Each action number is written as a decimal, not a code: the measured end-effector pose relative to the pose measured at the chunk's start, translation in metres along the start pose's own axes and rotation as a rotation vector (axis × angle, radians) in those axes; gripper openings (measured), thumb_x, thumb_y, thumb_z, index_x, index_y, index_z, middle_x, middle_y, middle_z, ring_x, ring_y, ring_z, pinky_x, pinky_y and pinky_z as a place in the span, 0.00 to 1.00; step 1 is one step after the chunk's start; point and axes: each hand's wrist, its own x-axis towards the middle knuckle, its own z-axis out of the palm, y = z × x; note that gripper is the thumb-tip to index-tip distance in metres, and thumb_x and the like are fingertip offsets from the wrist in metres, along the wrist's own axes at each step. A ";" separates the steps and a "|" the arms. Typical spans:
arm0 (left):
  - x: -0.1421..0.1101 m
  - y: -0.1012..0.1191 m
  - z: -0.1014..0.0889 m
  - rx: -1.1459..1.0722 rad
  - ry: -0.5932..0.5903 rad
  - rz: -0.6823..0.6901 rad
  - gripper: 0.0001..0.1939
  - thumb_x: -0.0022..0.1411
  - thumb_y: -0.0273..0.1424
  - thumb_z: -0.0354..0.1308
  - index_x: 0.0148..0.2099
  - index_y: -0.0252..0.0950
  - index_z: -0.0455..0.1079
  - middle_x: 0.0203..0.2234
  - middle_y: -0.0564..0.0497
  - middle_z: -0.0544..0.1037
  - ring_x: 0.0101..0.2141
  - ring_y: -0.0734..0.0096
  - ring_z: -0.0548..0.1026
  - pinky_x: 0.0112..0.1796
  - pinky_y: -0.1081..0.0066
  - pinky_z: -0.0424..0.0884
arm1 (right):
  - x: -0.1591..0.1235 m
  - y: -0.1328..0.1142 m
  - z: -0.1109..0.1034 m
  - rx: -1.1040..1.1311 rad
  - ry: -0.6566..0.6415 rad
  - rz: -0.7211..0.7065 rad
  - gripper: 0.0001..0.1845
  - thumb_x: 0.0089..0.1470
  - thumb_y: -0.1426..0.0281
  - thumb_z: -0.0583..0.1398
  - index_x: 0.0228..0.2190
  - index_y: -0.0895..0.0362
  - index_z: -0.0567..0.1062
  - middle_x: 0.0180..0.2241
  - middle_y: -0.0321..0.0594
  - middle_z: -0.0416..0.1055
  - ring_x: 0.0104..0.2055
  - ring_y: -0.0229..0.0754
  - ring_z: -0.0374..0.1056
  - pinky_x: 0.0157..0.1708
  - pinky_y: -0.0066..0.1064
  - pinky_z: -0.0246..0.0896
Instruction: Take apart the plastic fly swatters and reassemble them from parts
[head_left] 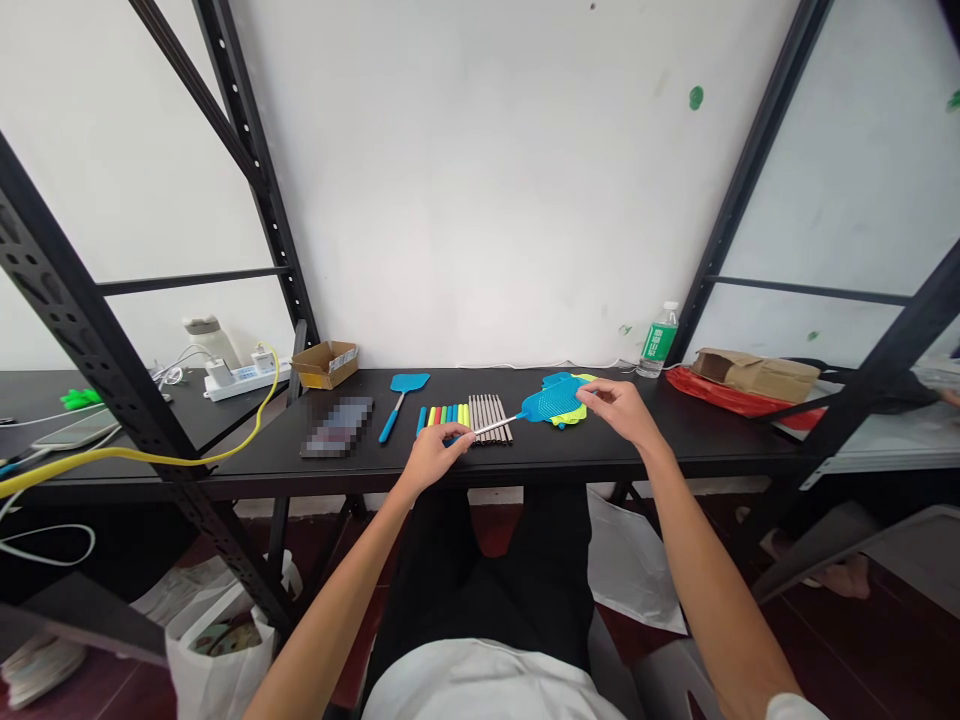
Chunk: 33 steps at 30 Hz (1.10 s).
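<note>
A blue fly swatter head (553, 400) on a thin metal rod (496, 427) is held slanted above the black table. My left hand (439, 455) pinches the lower end of the rod. With thumb and fingers, my right hand (616, 408) grips the far edge of the head. Beneath it lies a pile of blue and yellow-green swatter heads (576, 412). A row of bare metal rods (491, 408) and a row of coloured handles (444, 414) lie beside my left hand. Further left rests a whole blue fly swatter (409, 383).
A blurred-out flat phone-like object (337, 428) and a small cardboard box (325, 365) are on the left. At the back right stands a water bottle (659, 342). A yellow cable (247, 440) crosses the black metal post (180, 470). Cardboard (757, 378) lies on red plastic (720, 400).
</note>
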 end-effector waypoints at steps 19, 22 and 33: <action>-0.001 -0.001 0.003 -0.030 0.031 0.021 0.18 0.63 0.47 0.56 0.41 0.40 0.79 0.36 0.47 0.82 0.36 0.62 0.78 0.38 0.68 0.71 | 0.002 -0.006 0.014 0.029 -0.148 0.049 0.24 0.54 0.45 0.60 0.24 0.54 0.74 0.20 0.37 0.65 0.26 0.44 0.61 0.24 0.33 0.55; -0.001 -0.002 0.001 -0.102 0.046 -0.006 0.20 0.64 0.47 0.55 0.43 0.37 0.78 0.32 0.47 0.81 0.33 0.63 0.77 0.36 0.68 0.71 | 0.002 -0.010 0.016 0.045 -0.082 0.017 0.24 0.55 0.46 0.59 0.26 0.54 0.75 0.23 0.39 0.68 0.28 0.46 0.64 0.26 0.34 0.58; 0.005 -0.014 -0.004 -0.336 0.159 -0.095 0.26 0.66 0.49 0.52 0.23 0.36 0.65 0.18 0.52 0.67 0.19 0.76 0.60 0.21 0.72 0.55 | 0.002 -0.004 0.017 0.110 0.305 -0.044 0.23 0.57 0.49 0.58 0.23 0.55 0.67 0.23 0.36 0.59 0.27 0.41 0.56 0.27 0.31 0.53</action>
